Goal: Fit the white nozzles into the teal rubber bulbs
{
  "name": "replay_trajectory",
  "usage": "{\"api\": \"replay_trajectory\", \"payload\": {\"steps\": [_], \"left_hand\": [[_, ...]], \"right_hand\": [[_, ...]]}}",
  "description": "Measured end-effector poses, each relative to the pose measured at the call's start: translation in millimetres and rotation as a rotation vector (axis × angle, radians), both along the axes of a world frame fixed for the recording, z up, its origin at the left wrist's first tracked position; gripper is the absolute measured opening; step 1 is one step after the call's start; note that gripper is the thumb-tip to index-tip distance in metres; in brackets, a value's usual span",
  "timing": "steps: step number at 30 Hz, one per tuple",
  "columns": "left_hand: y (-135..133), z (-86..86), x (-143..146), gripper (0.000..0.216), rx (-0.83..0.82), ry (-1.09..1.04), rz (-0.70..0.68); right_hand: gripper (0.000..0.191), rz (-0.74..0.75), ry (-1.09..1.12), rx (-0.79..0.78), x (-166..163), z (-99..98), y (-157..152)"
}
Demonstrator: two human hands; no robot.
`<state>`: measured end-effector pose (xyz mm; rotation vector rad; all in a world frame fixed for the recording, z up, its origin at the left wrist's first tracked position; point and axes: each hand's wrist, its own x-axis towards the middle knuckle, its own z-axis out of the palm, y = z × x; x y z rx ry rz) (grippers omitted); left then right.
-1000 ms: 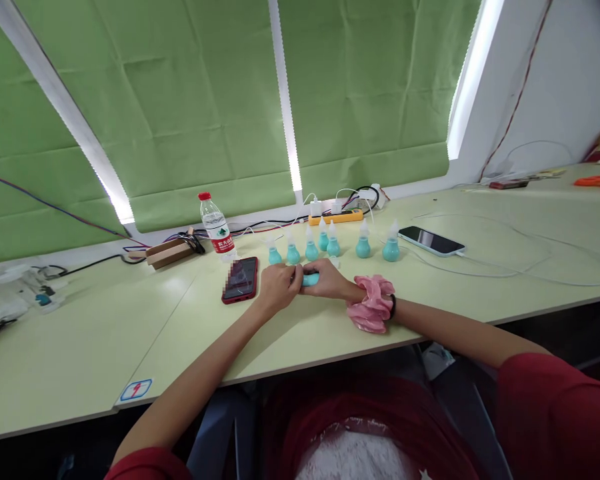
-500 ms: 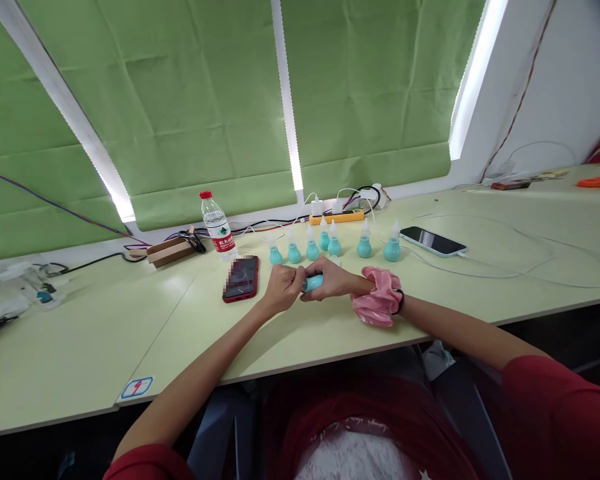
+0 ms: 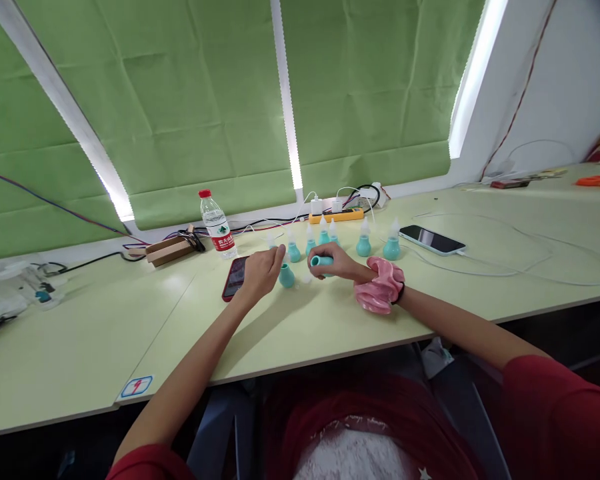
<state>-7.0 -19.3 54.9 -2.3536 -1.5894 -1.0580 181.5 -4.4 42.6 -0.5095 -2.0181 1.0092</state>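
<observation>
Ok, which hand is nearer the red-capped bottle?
Left. The left hand is in front of the bottle and to its right; the right hand, holding a teal piece, is farther to the right.

A plain teal pear-shaped bulb (image 3: 287, 277) matches the teal hollow cylinder (image 3: 325, 261); a gathered satiny pink scrunchie (image 3: 377, 295), a long plastic yellow power strip (image 3: 349, 215), plain green fabric blinds (image 3: 200, 107), a smooth pale yellow-green tabletop (image 3: 95, 327), a short-sleeved dark red shirt (image 3: 555, 407) with a pale star (image 3: 425, 474)
</observation>
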Motion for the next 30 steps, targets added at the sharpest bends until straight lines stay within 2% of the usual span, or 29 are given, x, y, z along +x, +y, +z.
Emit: {"api": "replay_trajectory", "payload": {"steps": [3,6,12,18,21,27,30], "left_hand": [[10,-3.9,-8,0.038,-0.012,0.240,0.159],[21,-8.8,-16,0.035,-0.059,0.301,0.209],[31,-9.9,-25,0.029,-0.134,0.262,0.158],[37,-21.1,-21,0.017,-0.182,0.210,0.052],[40,-27.2,-21,0.023,-0.248,0.088,-0.046],[48,-37.0,-22,0.029,-0.447,-0.334,-0.190],[50,-39.0,-21,0.038,-0.499,-0.392,-0.250]], "right_hand": [[0.009,-0.076,0.106,-0.039,4,-11.0,20],[0.014,-0.221,0.109,-0.033,5,-21.7,36],[0.027,-0.490,-0.070,0.107,5,-30.8,49],[0.032,-0.668,-0.067,0.174,8,-30.9,52],[0.034,-0.691,-0.039,0.199,9,-30.4,51],[0.035,-0.665,-0.038,0.193,8,-31.8,49],[0.035,-0.634,-0.035,0.185,5,-33.2,46]]}}
